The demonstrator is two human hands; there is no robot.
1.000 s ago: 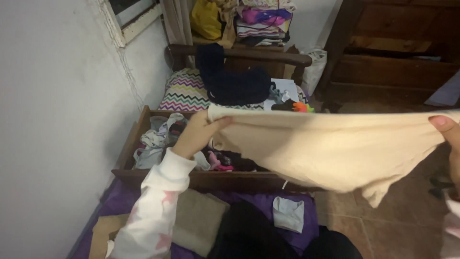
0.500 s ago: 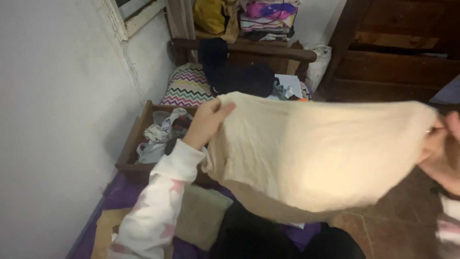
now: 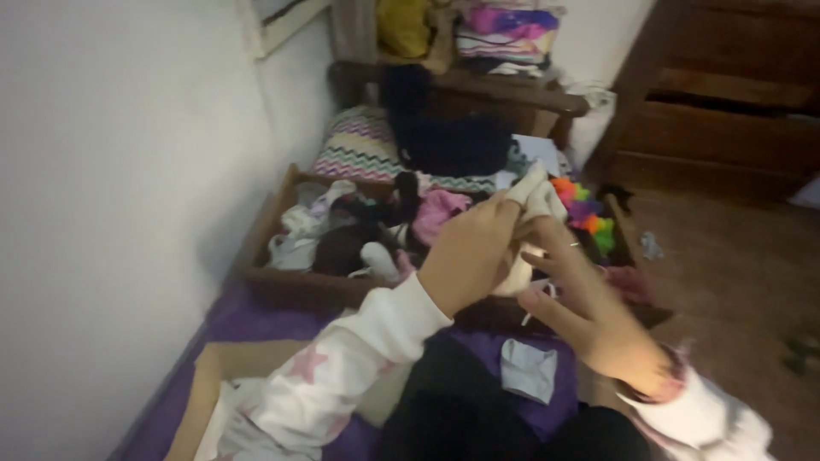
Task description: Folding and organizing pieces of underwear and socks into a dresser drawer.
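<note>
A: Status of the left hand [image 3: 474,252]?

B: Curled tight around the cream cloth [image 3: 530,213], at frame centre. The cloth is bunched into a small wad, and only its upper end shows above the knuckles.

A: Right hand [image 3: 589,312]?

B: Fingers spread and extended toward upper left, with the fingertips touching the lower side of the wad. It does not pinch anything that can be seen.

A: Position of the cloth relative to each hand?

B: Inside the left hand's grasp, up and left of the right palm. The long axis of the wad runs roughly upright, tilted slightly right. The left hand is the nearer one.

A: Surroundings?

B: The hands are above the near edge of a wooden drawer [image 3: 282,282] full of small garments. A purple sheet [image 3: 256,320] lies below it, with a grey cloth [image 3: 528,370] at lower centre.
</note>
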